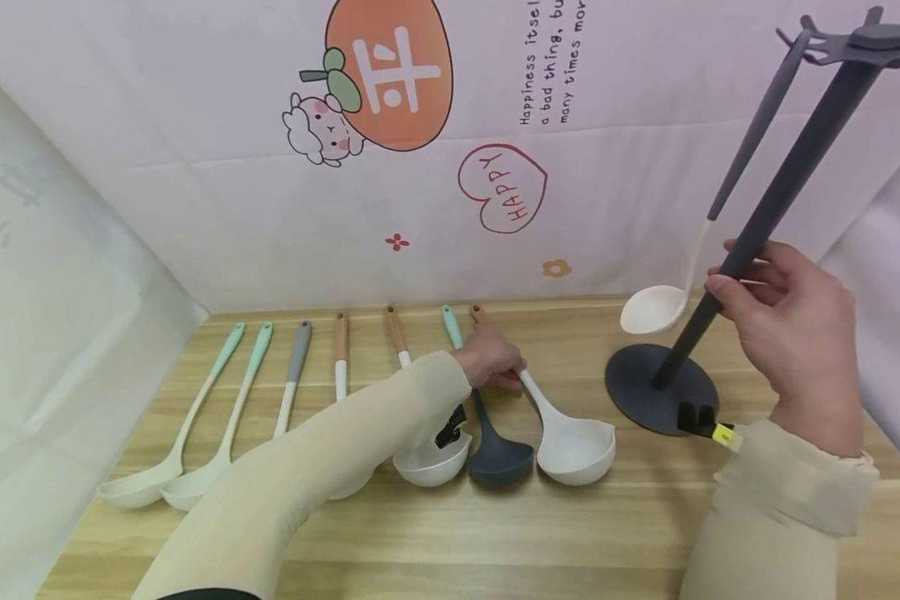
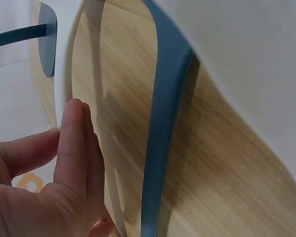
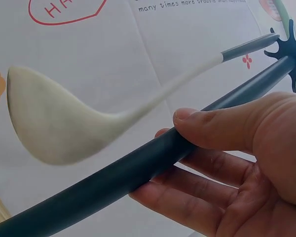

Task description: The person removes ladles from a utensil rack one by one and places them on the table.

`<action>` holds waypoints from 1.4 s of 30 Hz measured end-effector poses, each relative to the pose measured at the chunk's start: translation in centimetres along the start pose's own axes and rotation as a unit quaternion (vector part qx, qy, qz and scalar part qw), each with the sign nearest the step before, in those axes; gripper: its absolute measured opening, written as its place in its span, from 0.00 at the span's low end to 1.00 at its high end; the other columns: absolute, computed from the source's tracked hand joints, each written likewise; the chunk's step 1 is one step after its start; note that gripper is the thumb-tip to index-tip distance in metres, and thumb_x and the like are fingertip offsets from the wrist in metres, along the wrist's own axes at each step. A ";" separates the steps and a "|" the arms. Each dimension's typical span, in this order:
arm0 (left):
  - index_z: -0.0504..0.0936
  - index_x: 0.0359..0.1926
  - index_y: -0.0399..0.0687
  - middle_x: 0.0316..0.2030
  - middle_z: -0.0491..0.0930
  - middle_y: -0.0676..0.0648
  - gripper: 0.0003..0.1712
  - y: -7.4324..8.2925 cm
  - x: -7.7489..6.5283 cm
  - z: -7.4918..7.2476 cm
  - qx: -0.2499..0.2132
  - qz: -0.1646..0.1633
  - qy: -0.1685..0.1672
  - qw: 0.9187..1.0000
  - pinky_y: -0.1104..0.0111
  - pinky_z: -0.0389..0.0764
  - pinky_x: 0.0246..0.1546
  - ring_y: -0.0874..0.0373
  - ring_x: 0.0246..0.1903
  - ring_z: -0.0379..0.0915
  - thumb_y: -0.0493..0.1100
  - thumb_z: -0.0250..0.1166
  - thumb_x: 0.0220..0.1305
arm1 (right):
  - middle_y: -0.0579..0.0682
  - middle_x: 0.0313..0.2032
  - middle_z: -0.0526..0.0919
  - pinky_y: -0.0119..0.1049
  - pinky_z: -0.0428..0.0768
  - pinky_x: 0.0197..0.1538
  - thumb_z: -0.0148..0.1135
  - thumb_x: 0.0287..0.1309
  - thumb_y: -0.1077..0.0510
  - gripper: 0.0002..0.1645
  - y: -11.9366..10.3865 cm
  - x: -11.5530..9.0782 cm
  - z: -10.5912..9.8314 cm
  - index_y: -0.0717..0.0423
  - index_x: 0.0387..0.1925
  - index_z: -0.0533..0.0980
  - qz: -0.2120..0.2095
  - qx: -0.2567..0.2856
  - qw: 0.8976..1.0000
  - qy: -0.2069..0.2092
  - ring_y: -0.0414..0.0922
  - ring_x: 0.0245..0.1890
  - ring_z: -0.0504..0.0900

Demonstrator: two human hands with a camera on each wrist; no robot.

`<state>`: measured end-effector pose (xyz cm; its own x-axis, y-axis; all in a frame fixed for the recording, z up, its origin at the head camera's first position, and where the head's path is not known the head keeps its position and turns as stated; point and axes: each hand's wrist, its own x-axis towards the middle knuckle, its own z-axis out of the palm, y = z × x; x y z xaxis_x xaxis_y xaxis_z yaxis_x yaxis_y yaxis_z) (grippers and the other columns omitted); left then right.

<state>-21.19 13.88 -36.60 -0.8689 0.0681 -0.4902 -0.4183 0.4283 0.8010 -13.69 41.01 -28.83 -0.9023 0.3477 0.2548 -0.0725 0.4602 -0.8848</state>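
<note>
My left hand (image 1: 495,354) pinches the white handle of a ladle (image 1: 576,450) with a wooden grip, its bowl near the table. In the left wrist view, thumb and fingertips meet on that handle (image 2: 64,59). Close beside it lies a dark blue-grey ladle (image 1: 501,460) with a mint handle end. My right hand (image 1: 810,333) grips the black pole (image 1: 802,142) of a utensil stand, thumb on one side and fingers on the other, also plain in the right wrist view. A white ladle with a grey handle (image 3: 64,118) hangs from the stand's hooked top (image 1: 881,37).
Further left, several ladles lie in a row on the wooden table (image 1: 450,542), among them a mint-handled one (image 1: 206,383), a grey-handled one (image 1: 297,354) and wood-gripped white ones. The stand's round base (image 1: 637,392) sits at the right. A printed white cloth (image 1: 232,225) hangs behind.
</note>
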 end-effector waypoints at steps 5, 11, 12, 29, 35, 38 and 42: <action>0.50 0.79 0.29 0.30 0.85 0.36 0.46 -0.1 -0.1 -0.4 -0.006 0.005 -0.024 1.000 0.63 0.93 0.40 0.52 0.24 0.84 0.24 0.64 0.66 | 0.15 0.32 0.80 0.11 0.81 0.38 0.68 0.67 0.59 0.19 0.0 0.0 -0.2 0.39 0.56 0.79 0.001 -0.002 1.000 0.000 0.15 0.33 0.83; 0.61 0.70 0.25 0.25 0.82 0.41 0.34 -0.3 -0.3 -0.6 0.008 0.011 -0.035 0.999 0.63 0.93 0.40 0.55 0.21 0.83 0.28 0.66 0.68 | 0.15 0.34 0.80 0.11 0.80 0.38 0.68 0.68 0.58 0.20 0.0 0.0 -0.2 0.40 0.58 0.78 0.004 -0.010 1.000 -0.006 0.15 0.34 0.82; 0.64 0.67 0.24 0.25 0.82 0.41 0.31 -0.3 -0.3 -0.6 0.011 0.014 -0.034 0.999 0.63 0.93 0.40 0.55 0.20 0.82 0.28 0.66 0.68 | 0.15 0.34 0.80 0.11 0.80 0.38 0.68 0.68 0.58 0.20 0.0 0.0 -0.1 0.40 0.58 0.78 0.004 -0.010 1.000 -0.007 0.15 0.34 0.82; 0.42 0.83 0.34 0.34 0.89 0.34 0.51 0.2 -1.4 -1.0 0.066 0.058 -0.025 0.996 0.60 0.93 0.37 0.58 0.18 0.81 0.35 0.65 0.72 | 0.15 0.34 0.80 0.11 0.81 0.38 0.68 0.67 0.59 0.20 0.3 0.0 -0.2 0.38 0.57 0.79 -0.009 -0.010 1.000 -0.009 0.15 0.33 0.82; 0.79 0.61 0.41 0.44 0.89 0.39 0.18 1.0 -2.4 -1.1 0.092 0.151 -0.028 0.984 0.64 0.91 0.37 0.59 0.28 0.85 0.42 0.64 0.75 | 0.16 0.34 0.80 0.12 0.81 0.38 0.69 0.67 0.59 0.20 0.3 0.1 -0.2 0.37 0.56 0.79 -0.012 -0.006 1.000 -0.010 0.15 0.33 0.82; 0.82 0.54 0.45 0.39 0.88 0.46 0.11 1.8 -3.2 -0.7 0.091 0.186 -0.034 0.978 0.67 0.89 0.34 0.60 0.29 0.85 0.43 0.65 0.75 | 0.16 0.34 0.80 0.12 0.81 0.38 0.68 0.68 0.59 0.20 0.2 0.0 -0.2 0.38 0.57 0.78 -0.009 -0.006 1.000 -0.013 0.15 0.34 0.83; 0.83 0.50 0.45 0.36 0.86 0.50 0.08 3.1 -4.3 0.0 0.081 0.242 -0.037 0.966 0.75 0.84 0.29 0.62 0.29 0.84 0.43 0.65 0.75 | 0.16 0.35 0.79 0.11 0.81 0.38 0.68 0.68 0.57 0.20 0.2 -0.1 -0.3 0.40 0.59 0.78 -0.001 -0.017 1.000 -0.016 0.15 0.34 0.82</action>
<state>-18.78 14.90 -31.95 -0.9283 0.3580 -0.1003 0.0840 0.4648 0.8814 -13.54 41.28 -28.89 -0.9150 0.3210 0.2445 -0.0613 0.4883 -0.8705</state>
